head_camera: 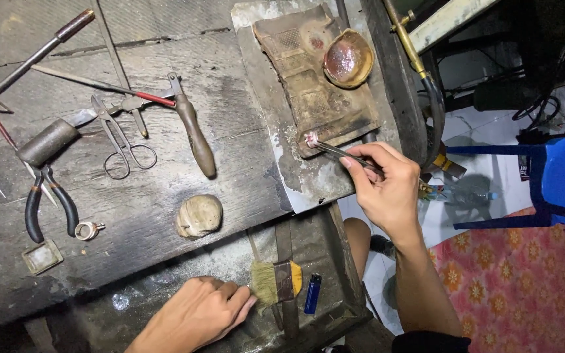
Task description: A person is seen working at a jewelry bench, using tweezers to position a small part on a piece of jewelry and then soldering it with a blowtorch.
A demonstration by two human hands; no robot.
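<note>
My right hand grips thin metal tweezers whose tips pinch a small pale ring-like piece at the near corner of a scorched brown block. A small reddish bowl sits on that block's far right. My left hand rests on the lower shelf, fingers curled loosely, holding nothing, its fingertips beside a small flat brush with pale bristles.
The dark wooden bench carries scissors, black-handled pliers, a wooden-handled tool, a rounded stone, a small ring and metal rods. A blue lighter lies by the brush. A torch hose and blue chair are at right.
</note>
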